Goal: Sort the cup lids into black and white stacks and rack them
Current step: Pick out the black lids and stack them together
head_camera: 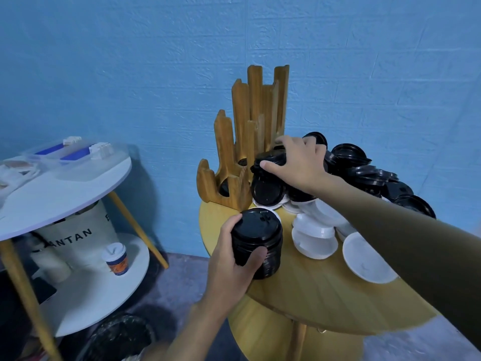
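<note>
Yellow table (325, 303): left hand (229, 259) round stack (260, 235), right hand (299, 165) round lids (270, 158)

The black lid stack (256, 238) looks like glossy plastic, and the white lids (313, 238) to its right like matt plastic. The rack (250, 121) is grained wood, the table (325, 303) smooth, the far wall (130, 61) rough.

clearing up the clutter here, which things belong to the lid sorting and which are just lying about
Job: black lid stack in left hand, black lids in right hand, white lids, wooden rack.
Lying about: paper cup, clear box, canvas bag, white side table.
</note>
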Demonstrator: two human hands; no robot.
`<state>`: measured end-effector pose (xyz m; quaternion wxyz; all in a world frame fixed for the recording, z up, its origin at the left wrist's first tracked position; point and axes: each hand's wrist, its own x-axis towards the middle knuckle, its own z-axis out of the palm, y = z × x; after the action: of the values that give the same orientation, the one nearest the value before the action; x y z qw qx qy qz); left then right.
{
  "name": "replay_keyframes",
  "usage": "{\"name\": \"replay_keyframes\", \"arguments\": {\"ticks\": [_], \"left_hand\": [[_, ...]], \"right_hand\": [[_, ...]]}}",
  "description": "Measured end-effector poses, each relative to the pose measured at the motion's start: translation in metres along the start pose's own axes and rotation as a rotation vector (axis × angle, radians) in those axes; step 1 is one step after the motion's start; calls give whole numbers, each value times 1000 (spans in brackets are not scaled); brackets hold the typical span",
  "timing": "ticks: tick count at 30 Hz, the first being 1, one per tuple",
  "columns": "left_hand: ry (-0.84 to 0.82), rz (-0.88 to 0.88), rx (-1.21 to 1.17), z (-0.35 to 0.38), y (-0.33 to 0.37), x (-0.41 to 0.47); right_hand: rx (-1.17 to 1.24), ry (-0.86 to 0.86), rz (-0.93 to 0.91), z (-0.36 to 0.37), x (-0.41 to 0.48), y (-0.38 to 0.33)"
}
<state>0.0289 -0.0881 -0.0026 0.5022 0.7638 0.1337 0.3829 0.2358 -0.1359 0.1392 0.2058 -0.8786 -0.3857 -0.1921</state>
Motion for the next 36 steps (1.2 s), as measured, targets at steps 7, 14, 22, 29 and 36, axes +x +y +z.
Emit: {"name": "replay_keyframes", "arguments": {"ticks": [7,14,22,29,36], "left_hand": [[-32,7,21,-3,1,2],[-54,20,17,-4,2,2],[-74,37,14,-7,9,3],[-87,8,-24,-8,16,-1],[-84,-59,-52,-5,18,-2]], "right_hand": [[-95,-120,-16,6,18,4],[68,5,-12,3,6,2],[529,46,-38,-20,-53,-2],[767,-58,-141,-16,-123,-3],[883,-257,-57,-6,-141,-3]]}}
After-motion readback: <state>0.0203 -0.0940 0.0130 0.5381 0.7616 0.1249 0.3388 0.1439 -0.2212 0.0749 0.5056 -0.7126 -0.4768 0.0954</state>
